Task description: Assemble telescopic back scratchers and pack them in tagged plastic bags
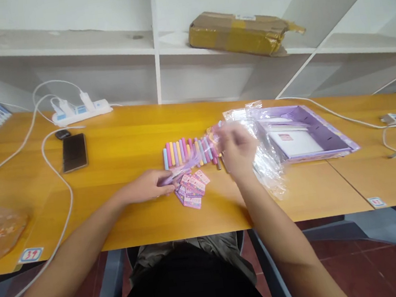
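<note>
My left hand (150,185) is closed on a blurred purple strip-like thing (185,165), whose far end fans out to the right. Just below it, small pink and purple cards (193,190) lie in a loose, overlapping pile. A row of pastel sticks (177,152), pink, yellow, blue and purple, lies behind that strip; they look like pens or markers. My right hand (237,146) is smeared by motion, its fingers curled. At its fingertips is a colourful, partly see-through piece (214,136) that I cannot make out.
A crinkled clear plastic wrapper (269,171) lies right of my right hand, against an open purple box (341,143) with white sheets inside. Phone (74,152), power strip (83,112) and white cables are at the left. A taped cardboard box (234,35) rests on the shelf.
</note>
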Demonstrator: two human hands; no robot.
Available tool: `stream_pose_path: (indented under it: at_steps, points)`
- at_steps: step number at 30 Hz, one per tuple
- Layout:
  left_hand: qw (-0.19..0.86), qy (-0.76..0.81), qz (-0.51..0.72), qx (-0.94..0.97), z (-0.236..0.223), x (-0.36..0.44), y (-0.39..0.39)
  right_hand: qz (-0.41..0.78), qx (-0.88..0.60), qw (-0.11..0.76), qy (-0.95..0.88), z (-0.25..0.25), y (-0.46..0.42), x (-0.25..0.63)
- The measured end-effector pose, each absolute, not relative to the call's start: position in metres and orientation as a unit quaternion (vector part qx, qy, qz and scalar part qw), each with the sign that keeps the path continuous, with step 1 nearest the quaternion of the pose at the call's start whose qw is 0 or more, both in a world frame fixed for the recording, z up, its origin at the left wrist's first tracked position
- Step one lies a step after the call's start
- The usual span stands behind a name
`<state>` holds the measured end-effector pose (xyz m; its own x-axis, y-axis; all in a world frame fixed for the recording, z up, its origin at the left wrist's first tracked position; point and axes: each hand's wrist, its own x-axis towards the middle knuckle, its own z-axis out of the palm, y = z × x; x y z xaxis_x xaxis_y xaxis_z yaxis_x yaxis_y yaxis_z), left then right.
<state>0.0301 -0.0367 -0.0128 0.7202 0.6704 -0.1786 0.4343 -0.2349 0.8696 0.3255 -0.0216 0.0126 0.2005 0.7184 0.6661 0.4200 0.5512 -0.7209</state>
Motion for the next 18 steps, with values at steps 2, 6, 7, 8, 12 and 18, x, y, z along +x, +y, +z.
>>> stream_pose_path:
  at_steps: [2,6,7,8,12,18]
  points:
    - [0.54,0.345,0.118,0.758,-0.016,0.027,-0.031,0.094,-0.459,0.684,-0.56,0.018,-0.018,0.332]
    - [0.553,0.34,0.128,0.749,-0.018,0.024,-0.025,0.214,-0.392,0.584,-0.678,0.021,-0.025,0.326]
    - [0.544,0.339,0.13,0.756,-0.018,0.024,-0.024,0.241,-0.379,0.549,-0.705,0.02,-0.029,0.322]
    - [0.538,0.337,0.131,0.762,-0.017,0.025,-0.024,0.258,-0.373,0.529,-0.717,0.021,-0.033,0.32]
    - [0.56,0.329,0.11,0.752,-0.017,0.028,-0.028,0.278,-0.37,0.514,-0.722,0.026,-0.046,0.322]
    - [0.58,0.326,0.092,0.741,-0.021,0.03,-0.03,0.282,-0.328,0.469,-0.77,0.039,-0.054,0.345]
